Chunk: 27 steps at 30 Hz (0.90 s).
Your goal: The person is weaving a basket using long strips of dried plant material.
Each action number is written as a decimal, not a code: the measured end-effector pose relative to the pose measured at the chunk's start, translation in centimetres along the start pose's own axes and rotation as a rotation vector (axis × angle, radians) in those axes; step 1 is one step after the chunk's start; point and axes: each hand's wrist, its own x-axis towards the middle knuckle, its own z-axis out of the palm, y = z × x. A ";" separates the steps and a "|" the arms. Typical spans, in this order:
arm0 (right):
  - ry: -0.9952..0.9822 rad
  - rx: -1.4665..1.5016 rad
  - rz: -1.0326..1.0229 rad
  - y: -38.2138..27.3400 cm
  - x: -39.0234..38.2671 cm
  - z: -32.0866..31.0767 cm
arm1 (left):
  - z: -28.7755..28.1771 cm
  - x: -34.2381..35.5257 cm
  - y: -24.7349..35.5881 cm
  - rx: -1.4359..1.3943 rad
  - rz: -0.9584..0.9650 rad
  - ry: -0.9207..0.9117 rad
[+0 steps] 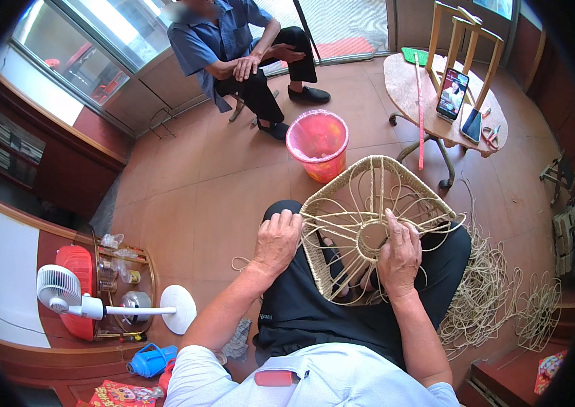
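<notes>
A squarish woven cord frame (pixel 316 266) with a braided rim rests tilted across my thighs. Looped cords run from that rim to a small central ring (pixel 360 245). At the frame's left corner, my left hand (pixel 278 239) is closed, its fingers curled on the rim and cords there. My right hand (pixel 399 259) is beside the central ring, with thumb and fingers bent around the cords; the exact strand they pinch is partly hidden. A large tangle of loose cord (pixel 481 292) lies on the floor to my right.
A pink bucket (pixel 321 161) stands ahead, near a seated person (pixel 233 61). At the far right, a wheeled table (pixel 396 81) bears phones, pliers (pixel 490 137), a red strip and wooden frames. On the left are a white fan (pixel 60 288) and a rack.
</notes>
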 end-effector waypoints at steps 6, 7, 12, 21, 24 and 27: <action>0.012 0.003 0.009 -0.3 -0.1 -0.2 | -1.5 -0.8 -2.9 -0.034 -0.022 -0.053; 0.008 0.003 0.005 -0.4 -0.1 -0.3 | -2.0 -1.1 -3.8 -0.037 -0.041 -0.046; 0.013 0.049 0.018 -0.5 0.0 -0.1 | -2.9 -5.9 -12.8 0.143 -0.313 -0.122; 0.026 0.023 0.023 -0.2 -0.2 -0.2 | -6.1 -10.7 -23.9 0.339 -0.737 -0.279; 0.024 0.026 0.024 -0.1 -0.3 -0.5 | -6.7 -12.1 -27.5 0.388 -0.807 -0.247; 0.005 0.049 0.036 0.2 -0.4 -0.5 | -6.0 -11.9 -30.1 0.377 -0.849 -0.297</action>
